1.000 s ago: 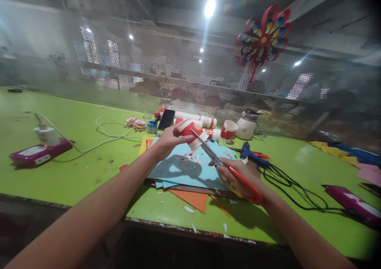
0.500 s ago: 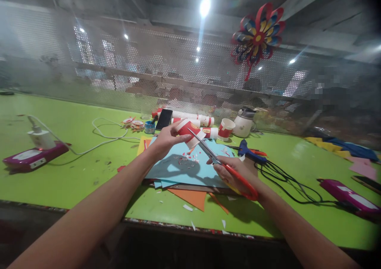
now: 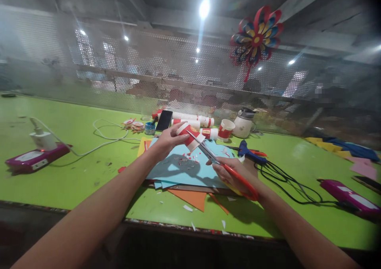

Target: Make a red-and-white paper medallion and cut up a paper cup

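Observation:
My left hand [image 3: 170,140] grips a red and white paper cup [image 3: 188,135] that is partly cut, tilted above the blue paper [image 3: 178,173]. In my right hand [image 3: 230,173] is a pair of scissors [image 3: 210,154] with red handles, its fingers wrapped round them. The blades point up and left, and their tips lie against the cup's red wall. Whether the blades are parted is hard to make out. Small red and white scraps [image 3: 190,161] lie on the blue paper below the cup.
Behind stand a paper cup [image 3: 226,130], a white jug [image 3: 244,123], a phone [image 3: 164,120] and a blue paint jar [image 3: 150,128]. A blue glue gun [image 3: 248,154] with a black cable lies right. Purple power strips [image 3: 38,158] sit at both sides. Orange paper [image 3: 192,198] sticks out in front.
The cup has turned slightly in my left hand, showing more of its yellow emblem. The scissors and my right hand stay almost where they were.

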Available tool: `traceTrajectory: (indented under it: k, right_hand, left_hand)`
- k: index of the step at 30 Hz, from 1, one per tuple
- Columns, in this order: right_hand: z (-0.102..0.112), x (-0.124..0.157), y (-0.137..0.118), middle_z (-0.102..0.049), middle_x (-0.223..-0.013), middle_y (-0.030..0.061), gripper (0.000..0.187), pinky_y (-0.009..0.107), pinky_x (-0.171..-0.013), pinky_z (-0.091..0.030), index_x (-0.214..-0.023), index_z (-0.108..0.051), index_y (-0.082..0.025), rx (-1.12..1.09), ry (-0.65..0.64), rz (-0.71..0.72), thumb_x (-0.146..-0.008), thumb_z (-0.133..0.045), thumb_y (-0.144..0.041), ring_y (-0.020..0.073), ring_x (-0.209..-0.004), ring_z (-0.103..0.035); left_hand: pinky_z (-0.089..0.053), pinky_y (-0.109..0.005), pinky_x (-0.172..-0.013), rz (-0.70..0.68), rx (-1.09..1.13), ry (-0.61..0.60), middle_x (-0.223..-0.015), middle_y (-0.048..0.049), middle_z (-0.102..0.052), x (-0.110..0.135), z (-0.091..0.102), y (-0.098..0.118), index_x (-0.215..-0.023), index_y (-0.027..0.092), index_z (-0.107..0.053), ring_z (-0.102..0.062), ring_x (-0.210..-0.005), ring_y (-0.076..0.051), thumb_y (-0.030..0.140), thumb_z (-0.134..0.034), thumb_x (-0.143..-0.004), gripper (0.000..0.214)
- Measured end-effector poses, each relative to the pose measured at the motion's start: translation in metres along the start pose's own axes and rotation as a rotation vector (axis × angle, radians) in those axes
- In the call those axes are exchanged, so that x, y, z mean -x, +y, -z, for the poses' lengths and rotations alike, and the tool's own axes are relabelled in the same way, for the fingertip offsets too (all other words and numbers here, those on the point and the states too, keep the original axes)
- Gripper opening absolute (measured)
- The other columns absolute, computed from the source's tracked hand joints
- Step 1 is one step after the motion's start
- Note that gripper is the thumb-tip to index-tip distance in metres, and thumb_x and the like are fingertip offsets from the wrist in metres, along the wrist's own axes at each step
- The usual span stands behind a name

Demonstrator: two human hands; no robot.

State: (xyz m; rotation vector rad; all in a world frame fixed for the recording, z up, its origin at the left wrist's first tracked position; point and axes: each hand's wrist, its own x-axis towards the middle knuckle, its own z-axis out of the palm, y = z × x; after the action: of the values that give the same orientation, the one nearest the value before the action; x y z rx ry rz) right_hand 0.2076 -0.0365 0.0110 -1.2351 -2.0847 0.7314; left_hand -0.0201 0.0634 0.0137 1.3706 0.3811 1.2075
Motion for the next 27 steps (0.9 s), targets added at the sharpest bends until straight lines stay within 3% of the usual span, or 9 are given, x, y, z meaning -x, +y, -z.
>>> traceTrajectory:
  k: [8,15,23,27]
  right_hand:
    - [0.003,0.001,0.002,-0.039,-0.053,-0.0052,0.043,0.021,-0.046,-0.031,-0.093,-0.064,-0.016,0.024,-0.036,-0.007,-0.089,-0.044,-0.053,0.0089,-0.046,-0.036]
    - [0.015,0.000,0.006,-0.054,-0.070,0.0007,0.043,0.024,-0.057,-0.040,-0.098,-0.062,-0.016,0.140,-0.117,0.008,-0.091,-0.041,-0.052,0.0132,-0.063,-0.051]
    - [0.036,0.002,0.004,-0.059,-0.081,0.0045,0.045,0.025,-0.057,-0.045,-0.096,-0.063,-0.013,0.111,-0.107,-0.055,-0.088,-0.045,-0.053,0.0130,-0.062,-0.054]
    - [0.036,0.000,0.004,-0.061,-0.083,0.0049,0.048,0.026,-0.061,-0.048,-0.101,-0.062,-0.014,0.108,-0.048,-0.075,-0.088,-0.043,-0.056,0.0145,-0.065,-0.057]
  left_hand:
    - [-0.048,-0.038,-0.080,0.089,-0.011,-0.110,-0.109,-0.0139,-0.064,-0.001,0.015,0.008,-0.117,0.016,-0.061,-0.061,-0.094,-0.024,0.021,-0.072,-0.069,0.050]
    - [-0.050,-0.039,-0.077,0.085,-0.024,-0.081,-0.106,-0.0141,-0.066,-0.005,0.025,0.004,-0.111,0.017,-0.064,-0.062,-0.092,-0.026,0.017,-0.075,-0.065,0.047]
    - [-0.052,-0.040,-0.076,-0.050,-0.123,0.120,-0.100,-0.0097,-0.064,-0.009,0.044,0.016,-0.108,0.016,-0.057,-0.062,-0.086,-0.021,0.023,-0.077,-0.063,0.049]
    - [-0.053,-0.040,-0.075,-0.124,-0.216,0.255,-0.092,-0.0056,-0.062,-0.015,0.047,0.010,-0.112,0.018,-0.052,-0.062,-0.083,-0.019,0.027,-0.077,-0.061,0.058]
